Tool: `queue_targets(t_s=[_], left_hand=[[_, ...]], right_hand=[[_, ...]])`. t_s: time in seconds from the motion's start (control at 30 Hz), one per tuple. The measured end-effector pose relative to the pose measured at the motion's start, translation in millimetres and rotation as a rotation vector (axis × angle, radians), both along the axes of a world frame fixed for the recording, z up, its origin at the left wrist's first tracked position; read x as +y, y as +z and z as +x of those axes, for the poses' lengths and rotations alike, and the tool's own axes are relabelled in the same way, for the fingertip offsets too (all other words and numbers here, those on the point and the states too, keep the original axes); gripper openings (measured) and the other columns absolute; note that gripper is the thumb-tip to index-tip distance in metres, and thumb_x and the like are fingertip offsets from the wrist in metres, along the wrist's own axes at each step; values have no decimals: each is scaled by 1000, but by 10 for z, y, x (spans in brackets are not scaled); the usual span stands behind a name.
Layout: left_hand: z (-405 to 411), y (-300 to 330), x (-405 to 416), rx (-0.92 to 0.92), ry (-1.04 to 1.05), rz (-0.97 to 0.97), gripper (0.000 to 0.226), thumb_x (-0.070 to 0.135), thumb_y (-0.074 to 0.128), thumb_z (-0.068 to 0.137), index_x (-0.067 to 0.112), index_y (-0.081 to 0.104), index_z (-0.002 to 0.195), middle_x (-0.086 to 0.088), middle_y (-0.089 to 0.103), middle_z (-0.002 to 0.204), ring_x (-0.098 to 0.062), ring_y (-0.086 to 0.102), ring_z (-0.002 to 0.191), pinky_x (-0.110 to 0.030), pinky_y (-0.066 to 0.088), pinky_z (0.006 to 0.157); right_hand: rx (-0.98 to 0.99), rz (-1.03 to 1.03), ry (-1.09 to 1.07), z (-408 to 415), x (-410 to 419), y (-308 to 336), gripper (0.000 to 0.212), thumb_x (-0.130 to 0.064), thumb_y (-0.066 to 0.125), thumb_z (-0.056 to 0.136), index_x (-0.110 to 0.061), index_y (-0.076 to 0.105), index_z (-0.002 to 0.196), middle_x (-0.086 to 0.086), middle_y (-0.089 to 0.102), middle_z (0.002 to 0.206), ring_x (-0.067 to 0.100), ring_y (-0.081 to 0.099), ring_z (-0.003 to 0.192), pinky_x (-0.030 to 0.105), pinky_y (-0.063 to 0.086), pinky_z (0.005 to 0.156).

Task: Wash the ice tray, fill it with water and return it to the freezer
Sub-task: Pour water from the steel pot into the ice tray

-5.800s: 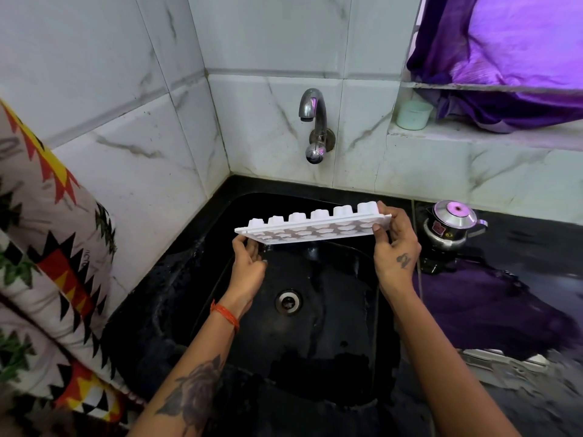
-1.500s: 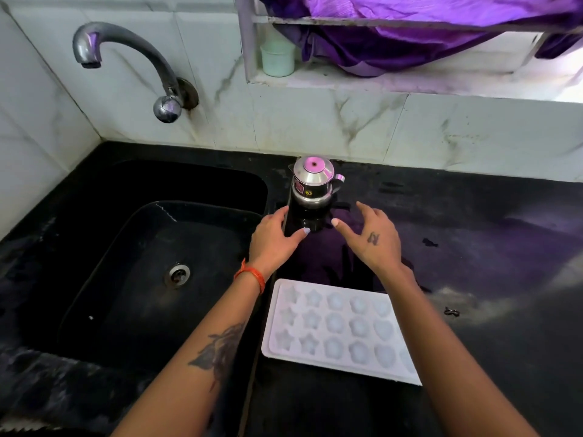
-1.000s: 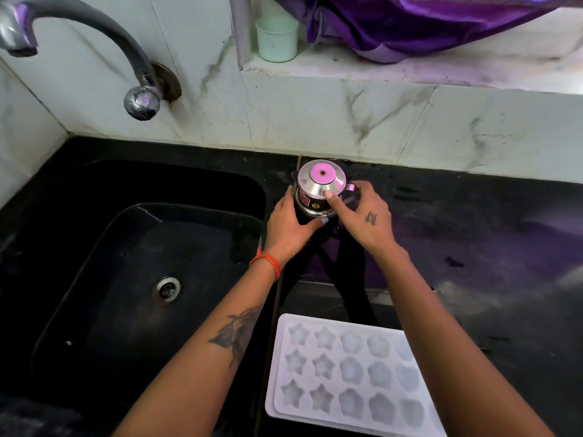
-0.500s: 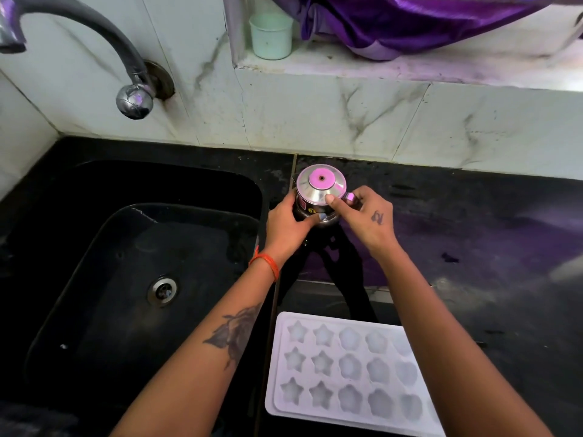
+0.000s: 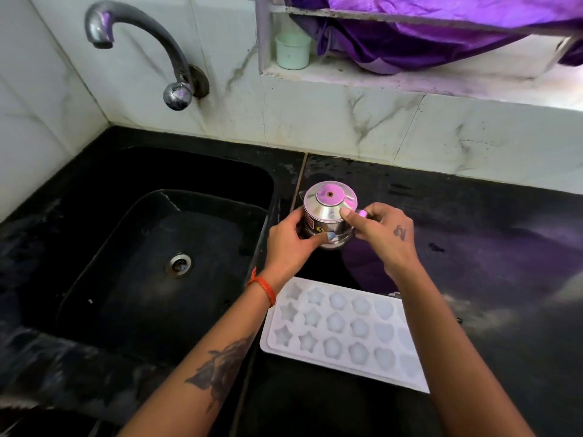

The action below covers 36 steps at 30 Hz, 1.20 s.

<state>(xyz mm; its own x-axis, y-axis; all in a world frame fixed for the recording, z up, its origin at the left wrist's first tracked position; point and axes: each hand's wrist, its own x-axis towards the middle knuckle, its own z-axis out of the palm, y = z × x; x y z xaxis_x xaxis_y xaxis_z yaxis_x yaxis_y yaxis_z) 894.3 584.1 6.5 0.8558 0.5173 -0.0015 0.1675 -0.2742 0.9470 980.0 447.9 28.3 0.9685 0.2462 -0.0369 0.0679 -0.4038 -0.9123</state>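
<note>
Both of your hands are curled onto the small steel kettle (image 5: 328,220): your left hand (image 5: 291,241) wraps its body from the sink side with the thumb laid across the front, and your right hand (image 5: 383,236) grips the handle side with the thumb pressed on the edge of the lid (image 5: 330,200). Nearest to you, the white ice tray (image 5: 342,334) lies flat on the black counter (image 5: 492,279), cavities facing up, between your forearms and just right of the sink's edge; neither hand touches it. Whether its star and flower cavities hold water, you cannot tell. To the left, the black sink (image 5: 135,279) shows its metal drain (image 5: 179,264). Beyond the kettle, the curved tap (image 5: 151,39) juts from the marble wall, its spout over the sink's far left corner. Farther back, a pale green cup (image 5: 292,52) stands on the window ledge beside a purple cloth (image 5: 426,33).
</note>
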Motion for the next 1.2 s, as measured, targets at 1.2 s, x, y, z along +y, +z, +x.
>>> queue_targets(t_s=[1.2], left_hand=[[-1071, -105, -1120, -22, 234, -449, 51, 20, 83, 70, 16, 61, 115, 2, 69, 109, -2, 66, 96, -24, 54, 85]], right_hand=[[-240, -347, 239, -887, -705, 498, 36, -50, 72, 73, -17, 64, 60, 0, 64, 60, 19, 62, 66, 33, 50, 61]])
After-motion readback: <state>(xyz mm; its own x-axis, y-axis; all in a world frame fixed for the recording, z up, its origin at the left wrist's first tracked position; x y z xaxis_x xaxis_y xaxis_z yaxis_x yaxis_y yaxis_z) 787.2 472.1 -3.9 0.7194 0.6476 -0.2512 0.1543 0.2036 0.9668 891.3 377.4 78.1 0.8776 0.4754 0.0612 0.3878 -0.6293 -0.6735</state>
